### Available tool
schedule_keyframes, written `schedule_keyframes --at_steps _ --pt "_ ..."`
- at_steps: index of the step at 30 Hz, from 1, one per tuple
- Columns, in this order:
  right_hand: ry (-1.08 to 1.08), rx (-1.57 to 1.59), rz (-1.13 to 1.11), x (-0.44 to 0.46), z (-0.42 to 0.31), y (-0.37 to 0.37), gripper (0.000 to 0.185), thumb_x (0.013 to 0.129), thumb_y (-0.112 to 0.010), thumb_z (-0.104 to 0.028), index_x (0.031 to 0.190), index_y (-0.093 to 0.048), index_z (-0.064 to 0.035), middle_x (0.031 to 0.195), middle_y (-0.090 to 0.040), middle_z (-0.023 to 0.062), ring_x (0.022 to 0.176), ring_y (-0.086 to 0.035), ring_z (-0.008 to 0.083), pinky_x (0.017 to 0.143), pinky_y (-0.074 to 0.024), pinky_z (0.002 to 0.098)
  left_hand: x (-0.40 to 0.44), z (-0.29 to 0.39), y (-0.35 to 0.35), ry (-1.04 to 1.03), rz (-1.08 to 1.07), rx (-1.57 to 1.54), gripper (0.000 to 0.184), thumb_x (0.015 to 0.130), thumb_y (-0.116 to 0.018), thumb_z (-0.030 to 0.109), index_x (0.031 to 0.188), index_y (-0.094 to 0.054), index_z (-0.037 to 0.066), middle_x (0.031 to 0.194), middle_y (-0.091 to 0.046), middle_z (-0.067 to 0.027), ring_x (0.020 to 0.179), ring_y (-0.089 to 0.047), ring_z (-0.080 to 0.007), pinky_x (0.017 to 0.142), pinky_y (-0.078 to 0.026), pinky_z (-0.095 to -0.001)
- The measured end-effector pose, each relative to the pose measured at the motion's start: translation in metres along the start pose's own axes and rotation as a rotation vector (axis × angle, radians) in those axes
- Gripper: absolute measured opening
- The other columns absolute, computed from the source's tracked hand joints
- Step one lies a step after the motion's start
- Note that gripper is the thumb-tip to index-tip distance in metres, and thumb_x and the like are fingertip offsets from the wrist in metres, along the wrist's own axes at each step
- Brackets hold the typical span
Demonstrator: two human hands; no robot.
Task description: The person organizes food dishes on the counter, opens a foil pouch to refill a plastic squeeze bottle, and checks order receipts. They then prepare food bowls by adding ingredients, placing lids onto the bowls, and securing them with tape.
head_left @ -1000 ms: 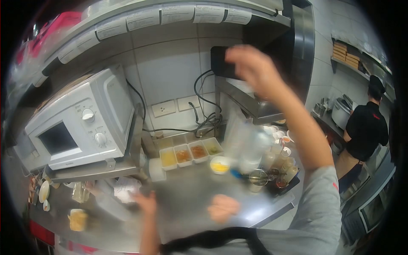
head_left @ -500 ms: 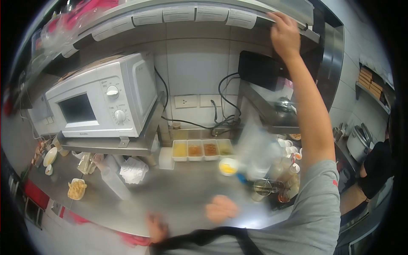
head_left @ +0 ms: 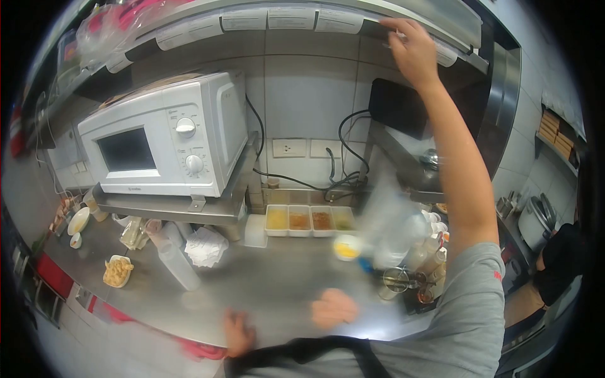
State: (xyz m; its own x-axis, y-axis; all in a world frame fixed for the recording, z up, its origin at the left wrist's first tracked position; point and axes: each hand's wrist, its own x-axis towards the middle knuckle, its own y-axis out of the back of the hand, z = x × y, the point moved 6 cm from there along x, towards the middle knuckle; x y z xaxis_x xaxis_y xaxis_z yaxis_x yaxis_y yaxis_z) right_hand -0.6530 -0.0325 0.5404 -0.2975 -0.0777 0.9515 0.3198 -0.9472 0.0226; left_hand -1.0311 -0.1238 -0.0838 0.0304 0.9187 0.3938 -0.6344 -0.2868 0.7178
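Note:
My right hand (head_left: 413, 53) is raised to the shelf rail (head_left: 372, 17), fingers bent against its lower edge beside a white paper slip (head_left: 447, 54). Whatever lies between the fingertips is hidden. More printed slips (head_left: 290, 17) line the rail to its left. Low in view, my left hand (head_left: 239, 332) rests at the front edge of the steel counter (head_left: 258, 277), fingers slightly apart and holding nothing visible. Right of it is a blurred, skin-toned rounded shape (head_left: 334, 309) that I cannot make out.
A white microwave (head_left: 164, 135) stands on a raised shelf. Below are a clear bottle (head_left: 179, 268), crumpled white paper (head_left: 206, 247), a dish of yellowish food (head_left: 118, 271) and several white tubs (head_left: 299, 220). Sauce bottles (head_left: 435, 264) stand at right. Another person (head_left: 558, 258) is at far right.
My view has shifted slightly, so the microwave and counter items sit further right. My right hand has slid a little left along the rail, uncovering a slip. My left hand stays at the counter edge.

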Motion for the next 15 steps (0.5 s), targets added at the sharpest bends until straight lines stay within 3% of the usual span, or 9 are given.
schedule_keyframes --at_steps 1,4,7,8,9,12,13,14,15 --pt "-0.093 0.099 -0.042 0.004 -0.009 -0.009 0.032 0.082 -0.051 -0.005 0.111 -0.062 -0.0102 0.109 -0.06 0.011 0.1 -0.056 0.0309 0.088 -0.0451 0.04 0.0 0.003 0.002 0.004 -0.001 0.002 0.057 0.066 -0.069 0.013 0.12 -0.052 0.007 0.138 -0.029 -0.0273 0.123 -0.033 -0.0444 0.102 -0.032 -0.0482" --pt "0.017 -0.045 -0.024 0.019 -0.029 -0.034 0.04 0.075 -0.07 -0.027 0.111 -0.064 -0.0112 0.129 -0.05 0.0186 0.124 -0.044 0.0314 0.094 -0.0438 0.0326 -0.001 0.007 0.007 0.01 0.005 -0.009 0.056 0.065 -0.07 0.013 0.119 -0.053 0.007 0.137 -0.03 -0.0272 0.123 -0.034 -0.0441 0.101 -0.033 -0.0481" --pt "0.172 -0.079 -0.105 0.022 -0.045 -0.05 0.025 0.082 -0.061 -0.019 0.103 -0.065 -0.0062 0.115 -0.059 0.0163 0.113 -0.053 0.0265 0.09 -0.0453 0.0332 0.002 0.004 0.003 0.009 -0.008 -0.003 0.059 0.065 -0.071 0.014 0.12 -0.051 0.007 0.137 -0.031 -0.0282 0.122 -0.035 -0.0452 0.1 -0.032 -0.0509" --pt "0.295 -0.201 -0.01 0.022 -0.038 -0.055 0.025 0.084 -0.056 -0.014 0.107 -0.063 -0.0083 0.112 -0.06 0.0143 0.107 -0.055 0.0288 0.09 -0.0452 0.0368 -0.004 -0.001 0.0 0.041 -0.015 0.006 0.061 0.065 -0.071 0.015 0.121 -0.051 0.007 0.137 -0.032 -0.0286 0.121 -0.036 -0.0457 0.1 -0.032 -0.0523" --pt "0.416 -0.292 0.088 0.019 -0.034 -0.058 0.028 0.085 -0.051 -0.009 0.112 -0.061 -0.0105 0.11 -0.06 0.0122 0.101 -0.057 0.031 0.089 -0.0451 0.0404 0.0 0.003 0.003 0.022 -0.016 0.05 0.058 0.066 -0.071 0.013 0.12 -0.05 0.008 0.137 -0.031 -0.0274 0.119 -0.038 -0.0442 0.099 -0.035 -0.0473" --pt "0.384 -0.446 -0.026 0.008 0.01 -0.068 0.036 0.087 -0.05 -0.009 0.122 -0.056 -0.0142 0.12 -0.057 0.0119 0.113 -0.053 0.03 0.097 -0.0418 0.0389 -0.003 -0.005 0.003 0.034 0.003 0.011 0.058 0.068 -0.071 0.014 0.12 -0.049 0.008 0.137 -0.032 -0.0253 0.121 -0.038 -0.0429 0.1 -0.036 -0.0461" --pt "0.379 -0.294 -0.034 0.008 0.025 -0.066 0.039 0.088 -0.048 -0.007 0.126 -0.054 -0.0162 0.124 -0.055 0.0108 0.116 -0.051 0.0284 0.099 -0.0401 0.0379 -0.001 -0.002 0.009 -0.01 0.024 -0.017 0.059 0.067 -0.071 0.013 0.121 -0.049 0.007 0.137 -0.033 -0.0253 0.12 -0.039 -0.0431 0.1 -0.036 -0.0463" --pt "0.403 -0.362 -0.093 0.009 0.035 -0.068 0.044 0.088 -0.048 -0.007 0.131 -0.048 -0.014 0.13 -0.05 0.0101 0.12 -0.048 0.0265 0.1 -0.0395 0.0359 -0.002 -0.008 0.005 0.005 0.021 0.002 0.057 0.068 -0.071 0.013 0.12 -0.049 0.008 0.136 -0.033 -0.025 0.12 -0.039 -0.0423 0.099 -0.037 -0.0462" --pt "0.361 -0.282 -0.129 0.011 0.038 -0.068 0.039 0.09 -0.048 -0.008 0.128 -0.05 -0.0089 0.128 -0.053 0.0101 0.12 -0.049 0.0256 0.1 -0.039 0.035 -0.002 -0.009 0.006 0.011 0.018 -0.015 0.057 0.068 -0.071 0.013 0.12 -0.049 0.008 0.135 -0.034 -0.0247 0.12 -0.039 -0.0418 0.099 -0.037 -0.0458"
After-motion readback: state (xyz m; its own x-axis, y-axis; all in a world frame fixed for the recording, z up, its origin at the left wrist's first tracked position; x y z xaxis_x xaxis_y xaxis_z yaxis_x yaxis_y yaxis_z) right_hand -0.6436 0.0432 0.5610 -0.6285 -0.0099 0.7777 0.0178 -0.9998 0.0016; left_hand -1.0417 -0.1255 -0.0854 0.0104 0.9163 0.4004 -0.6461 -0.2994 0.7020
